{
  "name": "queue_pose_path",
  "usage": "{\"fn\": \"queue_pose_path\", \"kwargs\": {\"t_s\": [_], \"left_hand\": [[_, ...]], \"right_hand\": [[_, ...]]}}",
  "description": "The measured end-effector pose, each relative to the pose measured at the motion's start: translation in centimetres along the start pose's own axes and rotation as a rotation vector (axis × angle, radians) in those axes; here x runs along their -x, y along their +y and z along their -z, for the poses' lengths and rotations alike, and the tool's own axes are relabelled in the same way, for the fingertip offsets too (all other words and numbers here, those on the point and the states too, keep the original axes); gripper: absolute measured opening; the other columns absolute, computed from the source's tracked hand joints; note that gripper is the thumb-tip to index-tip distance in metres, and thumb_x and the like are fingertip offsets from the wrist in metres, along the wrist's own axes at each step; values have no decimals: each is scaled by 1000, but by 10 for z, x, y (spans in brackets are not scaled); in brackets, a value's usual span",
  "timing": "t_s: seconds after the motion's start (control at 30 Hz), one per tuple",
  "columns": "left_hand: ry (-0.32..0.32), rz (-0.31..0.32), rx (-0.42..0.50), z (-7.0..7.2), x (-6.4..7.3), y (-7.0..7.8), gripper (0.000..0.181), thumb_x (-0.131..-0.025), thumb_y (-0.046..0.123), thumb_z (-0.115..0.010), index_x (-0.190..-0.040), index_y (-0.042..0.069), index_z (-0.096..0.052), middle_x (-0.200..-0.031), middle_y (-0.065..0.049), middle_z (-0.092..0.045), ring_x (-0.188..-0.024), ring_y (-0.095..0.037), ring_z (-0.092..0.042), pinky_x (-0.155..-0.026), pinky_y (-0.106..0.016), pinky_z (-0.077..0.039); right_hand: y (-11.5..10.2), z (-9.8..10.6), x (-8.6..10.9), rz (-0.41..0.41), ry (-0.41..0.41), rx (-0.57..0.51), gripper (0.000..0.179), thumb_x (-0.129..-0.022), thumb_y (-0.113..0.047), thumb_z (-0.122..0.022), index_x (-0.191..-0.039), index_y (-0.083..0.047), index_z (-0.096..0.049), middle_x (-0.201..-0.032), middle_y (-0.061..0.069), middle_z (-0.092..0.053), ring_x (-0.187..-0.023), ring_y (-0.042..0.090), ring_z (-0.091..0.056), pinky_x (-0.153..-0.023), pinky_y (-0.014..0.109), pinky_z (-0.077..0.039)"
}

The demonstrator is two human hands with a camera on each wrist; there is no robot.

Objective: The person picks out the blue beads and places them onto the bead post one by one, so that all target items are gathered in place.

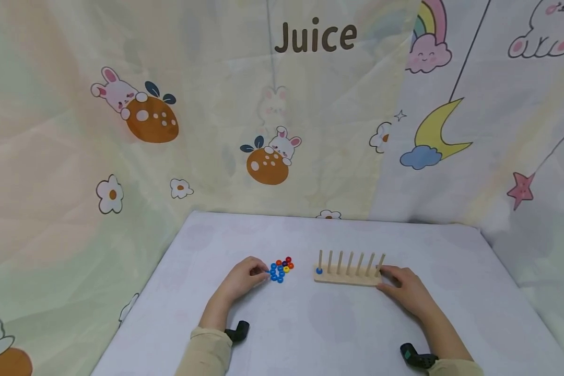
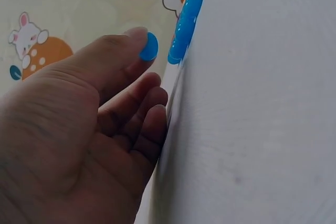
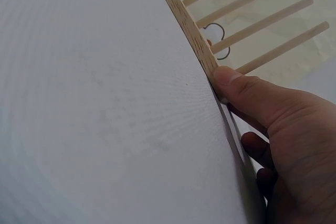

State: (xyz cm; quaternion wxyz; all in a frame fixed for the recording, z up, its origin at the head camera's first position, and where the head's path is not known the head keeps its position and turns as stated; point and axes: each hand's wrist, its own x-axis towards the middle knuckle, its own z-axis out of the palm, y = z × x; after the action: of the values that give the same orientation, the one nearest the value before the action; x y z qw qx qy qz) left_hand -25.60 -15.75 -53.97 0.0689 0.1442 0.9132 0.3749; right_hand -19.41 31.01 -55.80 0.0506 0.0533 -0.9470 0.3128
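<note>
Between thumb and forefinger, my left hand (image 1: pixel 243 274) pinches a blue bead (image 2: pixel 149 47), just left of a small cluster of beads on the table. Blue beads (image 1: pixel 274 278) make up the near part of that cluster; red, orange, yellow and dark beads (image 1: pixel 289 259) lie at its far side. My right hand (image 1: pixel 405 288) grips the right end of a wooden peg rack (image 1: pixel 345 280), its thumb (image 3: pixel 227 75) on the rack's near edge. The rack stands on the table with a row of upright pegs. One blue bead (image 1: pixel 319 271) sits at the bottom of the leftmost peg.
A white cloth covers the table (image 1: pixel 329 329). Behind it hangs a printed curtain (image 1: pixel 207 130) with bunnies, oranges and the word Juice. Each wrist wears a black device (image 1: pixel 237 331), and both sleeves (image 1: pixel 206 351) are beige.
</note>
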Motion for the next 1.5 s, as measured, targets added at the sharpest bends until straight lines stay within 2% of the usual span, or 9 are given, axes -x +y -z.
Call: {"fn": "queue_pose_path", "kwargs": {"t_s": [0.27,0.43,0.63,0.87,1.27,1.5], "left_hand": [[-3,5,66,8,1,17,17,-92,40,-68,-104,28,-67,-108,8,-64,-97,-16,-58,-84,-35,-52],[-5,-5,66,13,-7,27,17,-92,42,-68,-105,31,-66,-105,8,-64,-95,-18,-57,-81,-33,-50],[4,-63,50,15,-19,41,16,-93,41,-68,-106,33,-66,-97,11,-65,-93,-15,-57,-83,-33,-50],[-1,-112,64,18,-28,63,24,-94,46,-65,-113,31,-66,-100,12,-65,-96,-14,-58,-85,-32,-52],[-44,-149,104,6,-41,96,24,-94,42,-66,-115,31,-68,-102,12,-65,-96,-14,-58,-83,-28,-52],[-58,-162,133,-6,-45,109,21,-94,41,-66,-113,33,-69,-102,13,-65,-95,-13,-58,-82,-28,-52]], "right_hand": [[1,-1,0,-4,-3,7,60,-87,-43,-73,-134,-9,-59,-134,21,-58,-121,44,-52,-97,64,-41],[0,0,1,-6,-3,8,59,-87,-42,-73,-134,-9,-59,-135,21,-59,-121,44,-52,-97,64,-40],[0,1,0,-8,-6,8,59,-87,-41,-73,-135,-9,-59,-135,22,-58,-122,44,-51,-97,64,-40],[1,1,-1,-14,-7,14,60,-88,-42,-73,-135,-10,-58,-135,21,-58,-120,43,-52,-96,64,-41],[0,1,-1,4,-8,12,60,-87,-43,-73,-135,-9,-59,-133,22,-59,-118,43,-53,-94,63,-42],[2,-1,-1,5,-8,18,61,-87,-45,-72,-135,-10,-59,-132,21,-59,-117,42,-54,-94,62,-42]]}}
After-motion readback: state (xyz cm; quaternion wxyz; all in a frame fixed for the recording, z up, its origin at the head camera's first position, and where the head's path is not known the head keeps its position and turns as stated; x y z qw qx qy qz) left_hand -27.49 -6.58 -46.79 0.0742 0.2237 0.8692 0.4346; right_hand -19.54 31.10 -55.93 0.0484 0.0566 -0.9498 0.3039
